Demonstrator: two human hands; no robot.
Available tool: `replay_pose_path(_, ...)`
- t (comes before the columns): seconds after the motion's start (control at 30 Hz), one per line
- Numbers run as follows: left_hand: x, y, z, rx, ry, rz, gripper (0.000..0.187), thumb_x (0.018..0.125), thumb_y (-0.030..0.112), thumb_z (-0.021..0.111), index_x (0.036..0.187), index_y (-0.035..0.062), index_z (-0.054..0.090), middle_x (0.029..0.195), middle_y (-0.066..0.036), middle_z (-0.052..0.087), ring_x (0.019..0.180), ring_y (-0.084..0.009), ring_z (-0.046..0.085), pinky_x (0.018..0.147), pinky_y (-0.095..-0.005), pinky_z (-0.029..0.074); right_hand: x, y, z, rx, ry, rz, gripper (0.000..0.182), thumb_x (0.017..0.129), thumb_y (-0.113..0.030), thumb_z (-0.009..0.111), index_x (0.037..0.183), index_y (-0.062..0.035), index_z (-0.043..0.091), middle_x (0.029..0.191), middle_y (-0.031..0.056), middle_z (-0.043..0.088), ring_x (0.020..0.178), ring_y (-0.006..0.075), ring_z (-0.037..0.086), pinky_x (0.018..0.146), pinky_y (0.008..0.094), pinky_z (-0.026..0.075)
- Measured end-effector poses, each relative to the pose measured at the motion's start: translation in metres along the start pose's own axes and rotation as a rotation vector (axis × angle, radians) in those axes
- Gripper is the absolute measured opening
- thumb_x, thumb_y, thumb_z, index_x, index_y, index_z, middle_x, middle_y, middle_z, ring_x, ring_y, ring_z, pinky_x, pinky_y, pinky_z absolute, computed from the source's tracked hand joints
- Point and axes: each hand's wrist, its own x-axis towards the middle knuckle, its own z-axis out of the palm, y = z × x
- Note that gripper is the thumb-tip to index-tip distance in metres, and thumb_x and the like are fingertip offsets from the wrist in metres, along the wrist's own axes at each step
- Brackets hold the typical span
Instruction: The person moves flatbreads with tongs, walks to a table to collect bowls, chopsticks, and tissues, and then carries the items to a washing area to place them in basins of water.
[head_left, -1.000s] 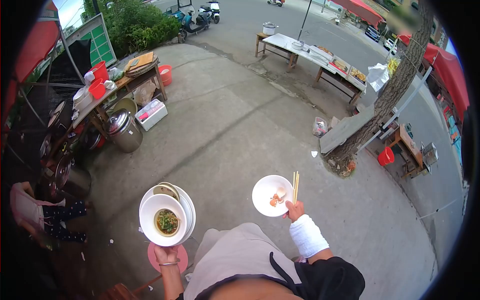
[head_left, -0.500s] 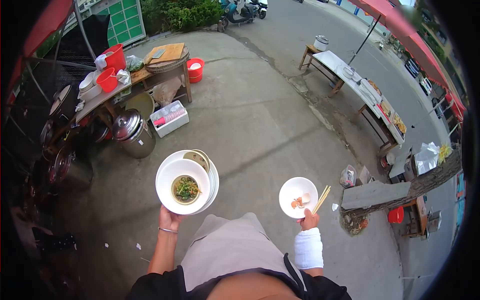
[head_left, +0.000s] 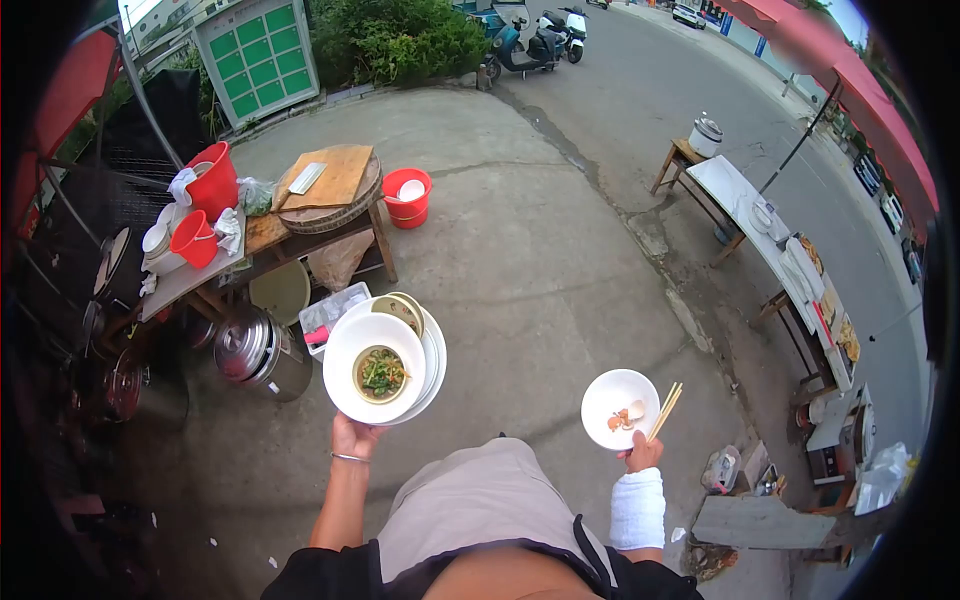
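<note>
My left hand (head_left: pixel 353 437) holds a stack of white bowls (head_left: pixel 341 345) from below. The top bowl has greens in dark broth (head_left: pixel 381 374), and a bowl behind it in the stack holds some liquid. On the right, my right hand (head_left: pixel 643 455) grips a white bowl (head_left: pixel 600 400) by its near edge, with orange and pale scraps (head_left: pixel 626 416) inside. Several wooden chopsticks (head_left: pixel 668 410) stick out beside that bowl, in the same hand. A white wrap covers my right forearm. The two hands are well apart, in front of my grey apron.
A work table at the left bears a cutting board (head_left: pixel 335 177), a cleaver and red buckets. Below stand a metal pot (head_left: pixel 285 370) and a white box (head_left: pixel 350 297). A red bucket (head_left: pixel 407 212) is on the ground. Long tables (head_left: pixel 740 187) line the right; a slab (head_left: pixel 765 522) lies low right.
The left table, its buckets and the metal pot appear lower and nearer in view. Both hands still hold their bowls and chopsticks, shifted slightly right and down in the picture.
</note>
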Motion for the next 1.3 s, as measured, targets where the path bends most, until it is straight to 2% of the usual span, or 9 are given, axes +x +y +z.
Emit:
replay_pose_path(0.1, 0.066, 0.008, 0.056, -0.055, 0.028, -0.013, 0.039, 0.091, 0.022, 0.040, 0.122, -0.0020, 0.045, 0.115, -0.020, 0.055, 0.100, -0.0345, 0.059, 0.076, -0.0504, 0.055, 0.094, -0.050, 0.070, -0.013, -0.091, -0.018, 0.026, 0.080, -0.015, 0.050, 0.083, 0.0103, 0.057, 0.061, 0.0122, 0.057, 0.038, 0.0176, 0.050, 0.034, 0.0274, 0.040)
replay_pose_path(0.23, 0.172, 0.022, 0.120, -0.059, 0.091, 0.017, 0.043, 0.092, 0.031, 0.041, 0.122, 0.0013, 0.046, 0.114, -0.018, 0.057, 0.096, -0.0329, 0.062, 0.070, -0.0491, 0.057, 0.212, -0.093, 0.176, 0.040, -0.139, 0.005, 0.023, 0.080, -0.014, 0.050, 0.082, 0.0087, 0.056, 0.061, 0.0114, 0.057, 0.039, 0.0178, 0.051, 0.035, 0.0272, 0.036)
replay_pose_path(0.37, 0.300, 0.038, 0.163, -0.061, 0.074, 0.081, 0.040, 0.091, 0.027, 0.043, 0.122, 0.0011, 0.045, 0.111, -0.016, 0.059, 0.092, -0.0311, 0.063, 0.068, -0.0493, 0.058, 0.315, -0.114, 0.270, 0.044, -0.119, 0.047, 0.022, 0.081, -0.014, 0.052, 0.083, 0.0078, 0.055, 0.062, 0.0115, 0.058, 0.040, 0.0166, 0.050, 0.034, 0.0258, 0.035)
replay_pose_path(0.43, 0.355, 0.053, 0.203, -0.059, -0.034, 0.123, 0.039, 0.091, 0.026, 0.044, 0.121, 0.0009, 0.046, 0.109, -0.015, 0.060, 0.090, -0.0291, 0.064, 0.067, -0.0490, 0.058, 0.355, -0.135, 0.313, 0.119, -0.149, 0.038, 0.025, 0.080, -0.014, 0.052, 0.088, 0.0091, 0.054, 0.066, 0.0128, 0.059, 0.041, 0.0166, 0.050, 0.034, 0.0250, 0.036)
replay_pose_path(0.67, 0.552, 0.101, 0.333, -0.065, 0.096, 0.110, 0.037, 0.091, 0.025, 0.045, 0.120, 0.0017, 0.047, 0.106, -0.015, 0.061, 0.087, -0.0263, 0.066, 0.062, -0.0432, 0.059, 0.524, -0.194, 0.420, 0.007, -0.066, 0.089, 0.022, 0.079, -0.012, 0.052, 0.086, 0.0091, 0.053, 0.064, 0.0131, 0.057, 0.039, 0.0175, 0.050, 0.033, 0.0263, 0.037)
replay_pose_path(0.8, 0.667, 0.110, 0.389, -0.114, 0.092, 0.195, 0.037, 0.091, 0.025, 0.045, 0.120, 0.0016, 0.047, 0.109, -0.016, 0.060, 0.088, -0.0261, 0.065, 0.064, -0.0413, 0.059, 0.637, -0.235, 0.508, -0.056, -0.113, 0.011, 0.027, 0.080, -0.012, 0.049, 0.093, 0.0110, 0.055, 0.066, 0.0138, 0.059, 0.038, 0.0172, 0.050, 0.033, 0.0254, 0.038)
replay_pose_path(0.97, 0.796, 0.116, 0.443, -0.227, 0.238, 0.277, 0.040, 0.090, 0.026, 0.047, 0.122, 0.0019, 0.046, 0.108, -0.015, 0.060, 0.085, -0.0263, 0.066, 0.060, -0.0399, 0.060, 0.797, -0.286, 0.648, -0.148, -0.275, -0.038, 0.030, 0.081, -0.013, 0.049, 0.099, 0.0109, 0.053, 0.070, 0.0136, 0.060, 0.043, 0.0175, 0.053, 0.034, 0.0251, 0.040)
replay_pose_path(1.03, 0.833, 0.133, 0.473, -0.209, 0.179, 0.291, 0.042, 0.090, 0.027, 0.047, 0.122, 0.0015, 0.045, 0.109, -0.015, 0.060, 0.087, -0.0267, 0.066, 0.060, -0.0407, 0.060, 0.841, -0.325, 0.729, -0.128, -0.349, -0.047, 0.030, 0.081, -0.013, 0.050, 0.100, 0.0100, 0.053, 0.071, 0.0132, 0.060, 0.042, 0.0169, 0.052, 0.034, 0.0248, 0.040)
replay_pose_path(1.3, 1.004, 0.207, 0.538, -0.327, 0.363, 0.412, 0.041, 0.091, 0.025, 0.043, 0.123, -0.0001, 0.045, 0.110, -0.018, 0.059, 0.090, -0.0313, 0.064, 0.062, -0.0474, 0.059, 1.018, -0.418, 1.037, -0.141, -0.694, -0.054, 0.026, 0.083, -0.013, 0.052, 0.095, 0.0098, 0.053, 0.068, 0.0116, 0.059, 0.039, 0.0152, 0.050, 0.033, 0.0237, 0.038)
